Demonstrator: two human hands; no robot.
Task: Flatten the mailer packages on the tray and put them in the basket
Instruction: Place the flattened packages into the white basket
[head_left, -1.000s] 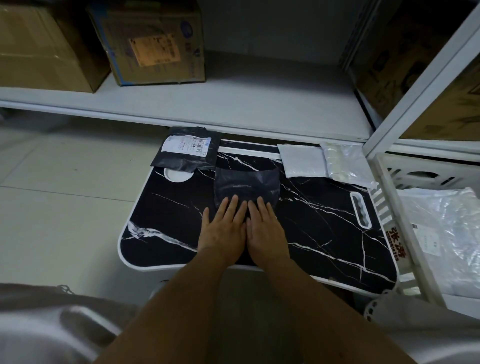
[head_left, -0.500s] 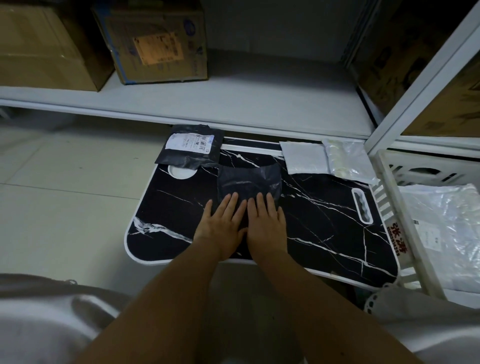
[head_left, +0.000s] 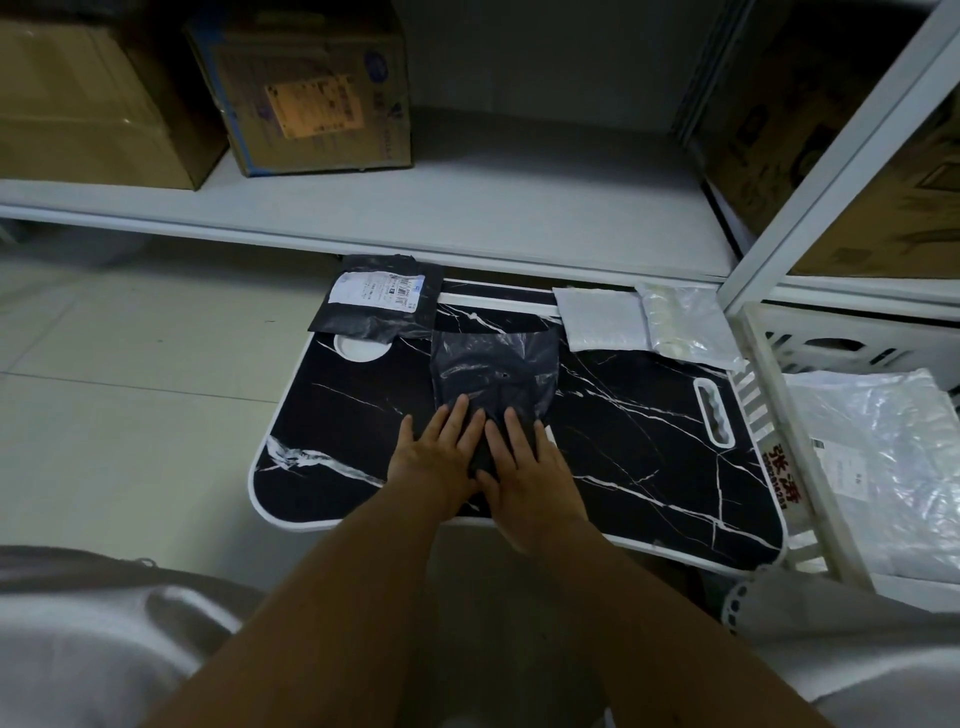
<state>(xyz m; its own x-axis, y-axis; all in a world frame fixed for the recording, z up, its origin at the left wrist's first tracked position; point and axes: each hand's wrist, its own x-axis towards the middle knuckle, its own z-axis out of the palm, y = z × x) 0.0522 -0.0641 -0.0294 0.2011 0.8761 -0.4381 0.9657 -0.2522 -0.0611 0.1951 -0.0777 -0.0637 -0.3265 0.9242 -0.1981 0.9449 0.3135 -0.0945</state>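
A black marble-patterned tray (head_left: 649, 467) lies on the floor in front of me. A dark plastic mailer (head_left: 493, 364) lies at its middle. My left hand (head_left: 436, 457) and my right hand (head_left: 530, 473) press flat on the mailer's near end, side by side, fingers straight. Another black mailer with a white label (head_left: 379, 301) sits at the tray's far left corner. A white mailer (head_left: 602, 319) and a clear bag (head_left: 685, 325) lie at the far right. The white basket (head_left: 769, 415) stands to the right of the tray and holds a clear-wrapped package (head_left: 883, 467).
A white shelf (head_left: 467, 208) runs just behind the tray, with cardboard boxes (head_left: 306, 88) on it at the left. A white upright post (head_left: 831, 156) rises at the right, more boxes behind it. Pale floor tiles (head_left: 130, 389) extend to the left.
Both hands have slid forward along the dark mailer, pressing it flatter. The view has shifted slightly.
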